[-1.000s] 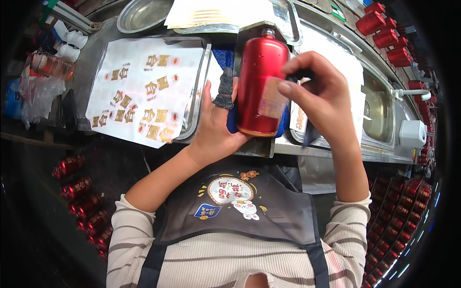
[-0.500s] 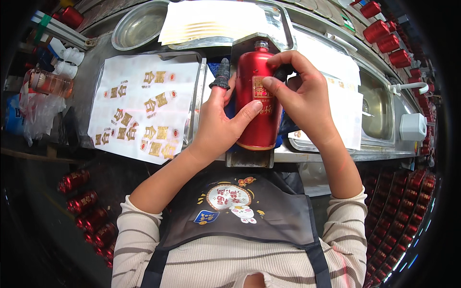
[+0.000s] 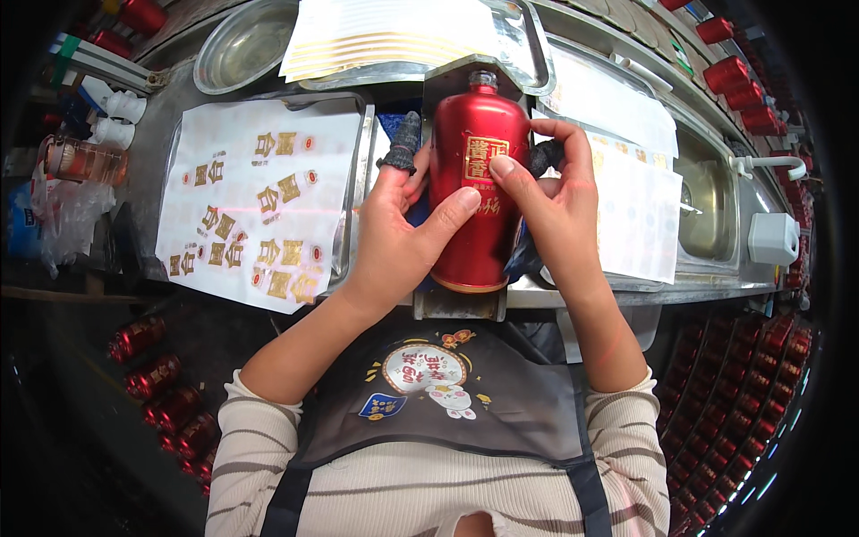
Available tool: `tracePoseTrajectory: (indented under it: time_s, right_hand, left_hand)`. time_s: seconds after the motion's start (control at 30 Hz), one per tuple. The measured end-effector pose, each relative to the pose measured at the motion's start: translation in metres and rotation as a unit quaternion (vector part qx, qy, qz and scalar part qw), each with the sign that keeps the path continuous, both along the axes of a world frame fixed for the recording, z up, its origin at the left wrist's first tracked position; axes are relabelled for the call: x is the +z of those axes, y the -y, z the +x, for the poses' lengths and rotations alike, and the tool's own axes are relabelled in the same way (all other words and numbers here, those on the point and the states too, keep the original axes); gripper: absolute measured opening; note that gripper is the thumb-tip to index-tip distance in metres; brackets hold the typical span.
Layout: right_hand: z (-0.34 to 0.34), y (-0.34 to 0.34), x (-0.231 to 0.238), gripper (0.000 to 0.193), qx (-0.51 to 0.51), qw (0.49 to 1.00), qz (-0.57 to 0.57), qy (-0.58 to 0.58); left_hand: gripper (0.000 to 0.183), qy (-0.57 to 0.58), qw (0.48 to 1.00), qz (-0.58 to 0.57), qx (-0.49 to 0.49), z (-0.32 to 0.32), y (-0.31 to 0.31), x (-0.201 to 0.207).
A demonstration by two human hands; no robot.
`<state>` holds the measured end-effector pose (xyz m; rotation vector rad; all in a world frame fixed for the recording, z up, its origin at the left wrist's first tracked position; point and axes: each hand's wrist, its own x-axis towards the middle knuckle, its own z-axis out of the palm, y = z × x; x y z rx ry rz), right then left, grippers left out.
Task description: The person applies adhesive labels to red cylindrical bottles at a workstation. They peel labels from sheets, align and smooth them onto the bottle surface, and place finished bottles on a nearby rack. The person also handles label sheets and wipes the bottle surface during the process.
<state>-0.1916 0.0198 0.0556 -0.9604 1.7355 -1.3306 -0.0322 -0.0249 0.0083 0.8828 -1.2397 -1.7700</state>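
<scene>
A glossy red bottle (image 3: 470, 234) with a bare neck lies tilted in front of me, its neck pointing away, in a metal holder (image 3: 461, 307). Gold decal lettering (image 3: 486, 159) sits on its upper front. My left hand (image 3: 394, 234) grips the bottle's left side, thumb laid on the front and a black ribbed finger cover (image 3: 404, 146) on a raised finger. On the other side my right hand (image 3: 562, 201) holds the bottle, its thumb tip on the lower right of the gold decal. Its bent fingers, one with a dark cover, are partly hidden at the bottle's side.
At left, a white sheet with gold decals (image 3: 242, 192) lies on a metal tray (image 3: 356, 179). Stacked white sheets (image 3: 385, 36) and a round metal basin (image 3: 243, 49) stand behind. More sheets (image 3: 640, 210) lie at right, beside a sink (image 3: 707, 210). Red bottles (image 3: 743, 412) fill the lower right.
My right index finger has come off the bottle's shoulder to its right side. The thumb now rests at the decal's lower right, and more of the decal shows. The bottle appears slightly nearer.
</scene>
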Motion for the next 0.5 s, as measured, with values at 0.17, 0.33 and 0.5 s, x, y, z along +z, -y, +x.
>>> tracePoseTrajectory:
  time_s: [0.17,0.33,0.5]
  right_hand:
    - [-0.002,-0.002,-0.002,0.056,0.004,1.000,-0.006,0.011]
    - [0.000,-0.004,-0.004,0.055,-0.001,1.000,-0.022,0.021]
    - [0.000,-0.003,-0.008,0.053,-0.003,0.999,-0.036,0.003]
  left_hand:
    - [0.039,-0.010,1.000,0.000,0.006,-0.004,-0.004,0.013]
    - [0.040,-0.005,1.000,-0.016,-0.020,-0.001,-0.003,0.005]
    - [0.040,-0.023,1.000,0.003,-0.003,-0.002,-0.005,0.012]
